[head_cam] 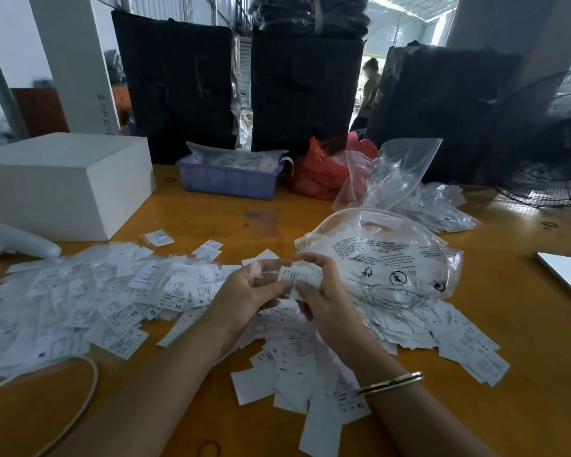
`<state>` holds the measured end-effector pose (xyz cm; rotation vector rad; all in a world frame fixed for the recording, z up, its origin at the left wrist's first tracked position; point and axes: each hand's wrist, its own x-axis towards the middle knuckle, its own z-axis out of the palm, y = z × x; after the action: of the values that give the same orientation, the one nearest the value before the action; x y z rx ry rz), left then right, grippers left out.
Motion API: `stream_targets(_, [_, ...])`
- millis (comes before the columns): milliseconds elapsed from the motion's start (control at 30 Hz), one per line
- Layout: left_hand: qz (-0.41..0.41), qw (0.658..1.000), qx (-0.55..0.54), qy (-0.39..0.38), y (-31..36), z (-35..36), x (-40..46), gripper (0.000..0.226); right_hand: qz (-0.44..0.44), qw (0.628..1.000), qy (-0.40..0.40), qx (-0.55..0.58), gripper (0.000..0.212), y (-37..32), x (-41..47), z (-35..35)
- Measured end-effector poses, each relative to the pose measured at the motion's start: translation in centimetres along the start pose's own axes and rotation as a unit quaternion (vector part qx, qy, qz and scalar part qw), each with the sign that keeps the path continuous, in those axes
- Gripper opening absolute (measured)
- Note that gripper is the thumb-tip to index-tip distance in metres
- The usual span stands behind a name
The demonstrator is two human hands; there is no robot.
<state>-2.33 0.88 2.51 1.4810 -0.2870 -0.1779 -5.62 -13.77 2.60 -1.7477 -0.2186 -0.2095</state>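
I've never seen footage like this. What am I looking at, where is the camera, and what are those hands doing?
There is no machine here: these are a person's two bare hands, filmed by one wide-angle camera worn on the head, looking forward and down. The left hand and right hand together pinch one small printed label. On the wooden table lie heaps of white size labels, a clear plastic bag with printed warnings, a white box, a lavender tray and a red plastic bag. A fan stands at the right.
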Motion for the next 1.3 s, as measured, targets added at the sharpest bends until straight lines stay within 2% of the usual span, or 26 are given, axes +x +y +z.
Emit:
stream_targets(67, [0.002,1.0,-0.003,0.009,0.1,0.0,0.0,0.029,0.007,0.999,-0.002,0.032,0.029,0.1,0.0,-0.1])
stream_targets(200, [0.0,0.998,-0.051,0.04,0.2,-0.3,0.2,0.038,0.025,0.994,0.049,0.097,0.014,0.1,0.3,-0.6])
stream_targets(267, [0.001,0.999,-0.026,0.03,0.1,-0.3,0.2,0.037,0.027,0.996,0.055,0.069,0.009,0.3,0.4,-0.8])
stream_targets(400, [-0.013,1.0,0.002,0.014,0.1,-0.3,0.0,0.032,0.016,0.999,0.042,0.003,0.012,0.7,0.6,-0.4])
stream_targets(567, [-0.018,1.0,0.017,0.004,0.5,-0.4,-0.1,0.047,-0.01,0.996,0.058,-0.06,0.021,0.8,0.4,-0.2])
stream_targets(633, [-0.016,0.999,0.026,0.01,0.5,-0.5,0.0,0.045,-0.036,0.992,0.057,-0.103,0.025,0.7,0.2,-0.2])
stream_targets(767, [-0.015,0.997,0.03,0.065,0.2,-1.0,0.4,0.029,-0.057,0.983,-0.013,-0.172,0.036,0.8,0.0,0.0])
stream_targets(833, [0.002,0.994,0.052,0.096,0.1,-1.1,0.5,0.025,-0.076,0.97,-0.031,-0.227,0.038,0.7,0.3,-0.2])
stream_targets(867, [0.015,0.99,0.078,0.12,0.2,-1.2,0.6,0.022,-0.094,0.964,-0.01,-0.247,0.037,0.5,0.7,-0.5])
stream_targets(1000, [0.093,0.944,0.245,0.201,0.1,-1.7,0.7,0.017,-0.142,0.933,0.207,-0.257,0.025,-0.7,3.9,-3.9])
stream_targets(1067, [0.117,0.918,0.309,0.22,0.0,-2.1,0.8,0.021,-0.13,0.915,0.253,-0.287,0.026,-0.5,6.0,-6.1])
stream_targets(1167, [0.131,0.886,0.384,0.223,-0.4,-2.7,1.0,0.025,-0.037,0.893,0.215,-0.393,0.027,0.8,8.8,-9.6])
stream_targets(1233, [0.121,0.867,0.432,0.217,-0.6,-3.1,1.1,0.027,0.047,0.848,0.131,-0.511,0.025,1.9,10.3,-11.5])
stream_targets(1300, [0.105,0.85,0.475,0.204,-0.9,-3.4,1.1,0.028,0.102,0.804,0.061,-0.583,0.026,2.7,10.9,-12.3])
